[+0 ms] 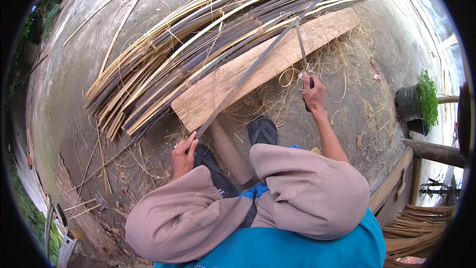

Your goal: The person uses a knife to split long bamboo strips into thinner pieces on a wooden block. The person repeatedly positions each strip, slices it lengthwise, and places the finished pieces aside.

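Note:
My left hand (pixel 184 154) grips the near end of a long dark bamboo strip (pixel 237 85) between thumb and fingers. The strip slants away to the upper right, across a wooden plank (pixel 213 84) and over a pile of split bamboo. My right hand (pixel 315 94) is closed around the handle of a knife (pixel 301 44). Its narrow blade points away from me over the plank, and the tip meets or overlaps the strip; I cannot tell whether they touch.
A large pile of bamboo strips (pixel 168 59) lies beyond the plank. Curly shavings (pixel 285 87) litter the ground. Black sandals (pixel 263 131) are on my feet, with a wooden post (pixel 230 154) between them. A potted plant (pixel 427 100) stands at the right, above bundled strips (pixel 421 231).

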### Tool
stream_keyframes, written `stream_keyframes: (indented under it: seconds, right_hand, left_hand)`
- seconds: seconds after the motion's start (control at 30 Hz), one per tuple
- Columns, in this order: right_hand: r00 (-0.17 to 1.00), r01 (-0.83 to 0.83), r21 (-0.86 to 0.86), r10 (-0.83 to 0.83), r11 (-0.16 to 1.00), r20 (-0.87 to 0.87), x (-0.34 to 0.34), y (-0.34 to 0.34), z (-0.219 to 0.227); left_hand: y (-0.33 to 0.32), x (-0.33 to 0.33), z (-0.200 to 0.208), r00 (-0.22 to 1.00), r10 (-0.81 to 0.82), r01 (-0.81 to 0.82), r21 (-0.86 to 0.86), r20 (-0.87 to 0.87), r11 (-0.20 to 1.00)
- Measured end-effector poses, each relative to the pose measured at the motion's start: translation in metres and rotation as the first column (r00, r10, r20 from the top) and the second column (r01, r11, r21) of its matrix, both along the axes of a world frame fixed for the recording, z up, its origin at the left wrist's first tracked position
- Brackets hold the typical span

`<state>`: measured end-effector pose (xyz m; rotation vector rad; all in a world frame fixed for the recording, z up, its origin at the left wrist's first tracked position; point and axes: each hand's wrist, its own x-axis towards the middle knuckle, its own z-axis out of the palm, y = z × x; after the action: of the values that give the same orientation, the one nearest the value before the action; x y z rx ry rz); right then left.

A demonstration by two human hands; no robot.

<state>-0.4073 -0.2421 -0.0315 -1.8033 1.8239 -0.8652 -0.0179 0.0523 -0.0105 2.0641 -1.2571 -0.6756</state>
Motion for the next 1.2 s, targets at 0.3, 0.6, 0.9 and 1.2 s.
stream_keyframes:
  seconds: [0.3,0.6,0.9,1.2]
  right_hand:
    - [0.912,-0.362,0.414,0.409,0.836,-0.029,0.063,0.049,0.023]
    - [0.912,-0.384,0.352,0.41,0.854,-0.001,0.052,0.047,0.021]
    - [0.952,-0.278,0.141,0.292,0.95,-0.093,0.012,0.0,0.006]
    - [0.987,-0.145,0.205,0.157,0.968,-0.042,-0.005,-0.031,0.002]
  left_hand:
    - [-0.01,-0.02,0.005,0.998,-0.005,0.0,0.077,0.067,0.997]
    - [-0.013,-0.001,0.018,0.99,0.001,0.01,0.073,-0.141,0.997]
    - [0.062,0.044,0.029,0.994,-0.001,0.016,0.136,-0.109,0.991]
    - [0.153,0.112,0.023,0.987,0.079,-0.036,0.294,-0.138,0.955]
